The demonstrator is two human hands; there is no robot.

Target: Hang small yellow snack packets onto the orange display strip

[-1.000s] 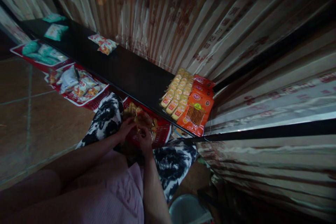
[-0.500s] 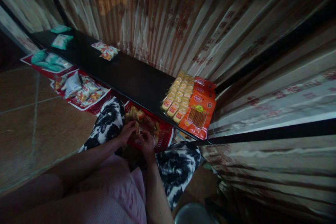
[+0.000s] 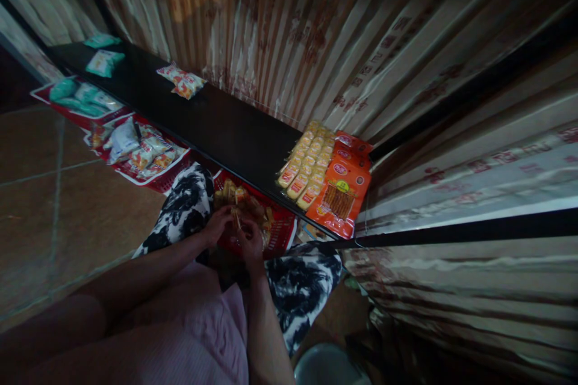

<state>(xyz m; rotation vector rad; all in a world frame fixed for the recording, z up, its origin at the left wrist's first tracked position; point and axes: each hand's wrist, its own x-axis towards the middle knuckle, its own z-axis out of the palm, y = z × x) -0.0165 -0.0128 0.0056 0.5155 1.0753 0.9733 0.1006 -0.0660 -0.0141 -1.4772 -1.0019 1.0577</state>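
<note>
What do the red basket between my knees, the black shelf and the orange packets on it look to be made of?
Red basket: probably molded plastic, judging by slot-like marks in its wall. Black shelf: smooth and even, perhaps painted metal or laminate; dim light leaves it open. Orange packets: likely glossy printed plastic film, with slight shine along the edges.
</note>
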